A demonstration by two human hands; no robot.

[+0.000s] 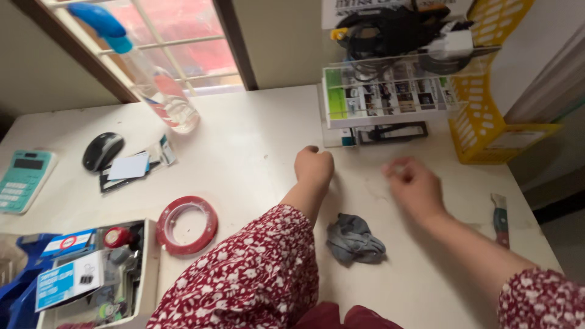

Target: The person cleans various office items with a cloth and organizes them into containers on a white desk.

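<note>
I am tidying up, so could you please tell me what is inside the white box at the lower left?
The white box holds a small red tape roll, binder clips and mixed stationery; anything beneath is covered.

left hand (314, 166) fisted, right hand (414, 186) curled

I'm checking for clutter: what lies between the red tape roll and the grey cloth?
In the head view, only the left forearm's red floral sleeve crosses between red tape roll and grey cloth.

Scene evenly lit by daylight from window (177, 42); soft shadows cast on worktop (244, 152); right hand (414, 189) motion-blurred.
</note>
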